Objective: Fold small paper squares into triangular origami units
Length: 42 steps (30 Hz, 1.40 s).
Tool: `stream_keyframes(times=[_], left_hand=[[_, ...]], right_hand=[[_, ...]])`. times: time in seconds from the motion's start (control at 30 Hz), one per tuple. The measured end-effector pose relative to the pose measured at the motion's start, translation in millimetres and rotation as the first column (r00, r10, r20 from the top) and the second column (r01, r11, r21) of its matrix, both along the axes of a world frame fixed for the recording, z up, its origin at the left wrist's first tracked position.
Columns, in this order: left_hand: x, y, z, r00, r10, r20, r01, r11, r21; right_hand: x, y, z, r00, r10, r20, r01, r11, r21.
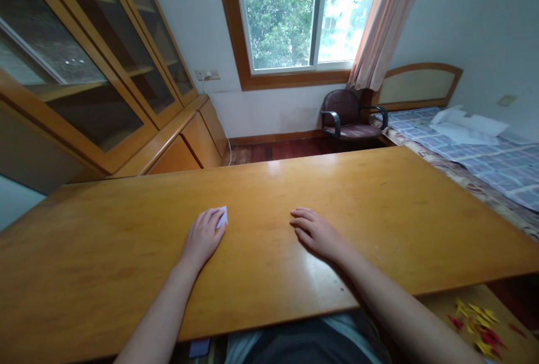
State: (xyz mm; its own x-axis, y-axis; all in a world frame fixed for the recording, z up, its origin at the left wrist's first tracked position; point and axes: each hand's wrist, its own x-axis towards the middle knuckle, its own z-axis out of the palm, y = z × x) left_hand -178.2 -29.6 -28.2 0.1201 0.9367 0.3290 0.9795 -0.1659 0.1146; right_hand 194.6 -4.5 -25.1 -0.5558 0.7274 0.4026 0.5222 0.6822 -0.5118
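With the paper [223, 217] as our landmark, the work sits on the table [261, 280], where we have the sheet partly covered by our left hand [202, 236]. To steady it well, we would do best to keep the palm low, press lightly and evenly through the fingertips, and leave the pale corner uncovered so that we can watch its edge. The right hand could help by bracing the free side, since a piece this small probably slides easily on such a smooth top.

The paper lies at the front of the left hand, under and just beyond the fingers, its corner showing in the gap between forefinger and thumb. Those fingers are together and gently curved; we cannot tell whether they pinch the sheet or merely rest on it, nor how much more of it is hidden.

Well to the right of the paper, our right hand [316, 232] is palm down on the bare wood, fingers slightly spread, loosely open and holding nothing. Much farther to the right of the paper and closer to us, yellow and red scraps [480, 323] lie below the table's near edge.
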Motion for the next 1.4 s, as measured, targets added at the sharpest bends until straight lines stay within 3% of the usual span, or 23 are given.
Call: stream_keyframes(times=[0.43,1.23,1.33,1.4], left_hand=[[-8.1,0.5,-12.1,0.999,0.034,0.031,-0.034,0.999,0.005],[-9.5,1.1,-10.9,0.991,-0.024,0.135,0.018,0.999,0.052],[-13.4,-13.4,-3.6,0.984,-0.043,0.175,0.025,0.994,0.104],[-21.6,-38.0,5.6,0.982,-0.02,0.19,-0.006,0.991,0.133]], right_hand=[[-2.2,-0.6,3.5,0.999,-0.023,-0.028,0.022,0.999,-0.037],[-6.5,-5.7,2.7,0.998,-0.064,0.03,0.063,0.998,0.029],[-5.8,-5.8,2.9,0.998,-0.062,0.033,0.061,0.998,0.032],[-5.3,-5.8,2.9,0.998,-0.057,0.039,0.056,0.998,0.029]])
